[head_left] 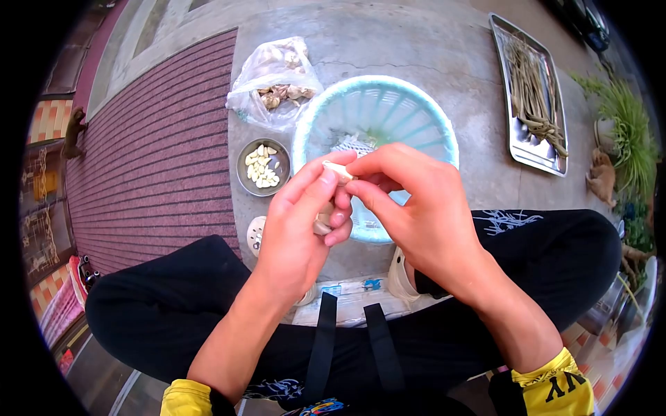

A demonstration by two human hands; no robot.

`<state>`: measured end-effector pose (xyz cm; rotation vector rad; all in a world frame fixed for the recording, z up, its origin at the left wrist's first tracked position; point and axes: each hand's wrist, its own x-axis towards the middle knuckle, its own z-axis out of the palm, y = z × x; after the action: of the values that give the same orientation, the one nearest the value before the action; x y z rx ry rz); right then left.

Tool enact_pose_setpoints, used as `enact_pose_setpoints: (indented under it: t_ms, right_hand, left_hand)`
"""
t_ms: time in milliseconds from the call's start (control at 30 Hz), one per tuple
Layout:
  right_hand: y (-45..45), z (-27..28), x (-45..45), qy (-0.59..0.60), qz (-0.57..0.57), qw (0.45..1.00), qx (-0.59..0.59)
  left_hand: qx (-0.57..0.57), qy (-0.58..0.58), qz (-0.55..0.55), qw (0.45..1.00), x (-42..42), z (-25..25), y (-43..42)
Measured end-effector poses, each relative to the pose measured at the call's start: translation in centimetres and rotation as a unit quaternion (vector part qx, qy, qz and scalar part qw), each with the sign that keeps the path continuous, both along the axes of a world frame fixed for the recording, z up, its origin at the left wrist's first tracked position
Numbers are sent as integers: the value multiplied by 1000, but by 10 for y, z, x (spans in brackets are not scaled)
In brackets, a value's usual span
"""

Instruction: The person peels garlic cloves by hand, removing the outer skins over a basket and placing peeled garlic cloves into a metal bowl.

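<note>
Above the near part of a light blue basket, both my hands meet at a pale garlic clove. My left hand pinches the clove between thumb and forefinger, and its curled lower fingers hold more unpeeled garlic against the palm. From the right, my right hand has its thumb and forefinger closed on the clove's other end. Left of the basket, a round metal bowl holds several peeled cloves. Behind the bowl lies an open clear plastic bag with garlic bulbs inside.
A metal tray with dried stalks lies at the back right. Beyond it are a potted plant and a small tan animal. A striped maroon mat covers the left floor. My bent knees flank the basket's near side.
</note>
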<state>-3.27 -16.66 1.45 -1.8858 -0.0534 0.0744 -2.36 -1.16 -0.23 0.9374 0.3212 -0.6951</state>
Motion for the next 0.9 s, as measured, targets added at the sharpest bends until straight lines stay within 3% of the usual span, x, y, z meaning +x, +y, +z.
enact_pose_setpoints:
  t_ms: [67,200,267,367,433,600,767,900]
  right_hand:
    - [0,-2,0,-41,8,999,-22]
    - [4,3,-1,13,-4,999,38]
    - [5,4,-1,53,-29,997,53]
    - [5,1,-2,45,-29,998,29]
    - [5,0,0,-20,-22,999,-17]
    - [-1,-1,0,-9,-24,999,-43]
    - [1,-1,-3,-41,-28,992,-120]
    - [-1,0,-1,-77,-11,987,-143]
  left_hand:
    - [-59,34,29,997,1,-2,3]
    - [-75,42,37,996,1,-6,6]
    - [-45,21,30,998,1,-4,4]
    - [-10,-18,44,999,1,-1,2]
    - [1,-22,47,999,1,2,1]
    - [25,-50,41,998,-2,1,-1]
    - [169,-129,-6,977,-5,8,-2]
    - [217,-169,-23,961,-5,7,-1]
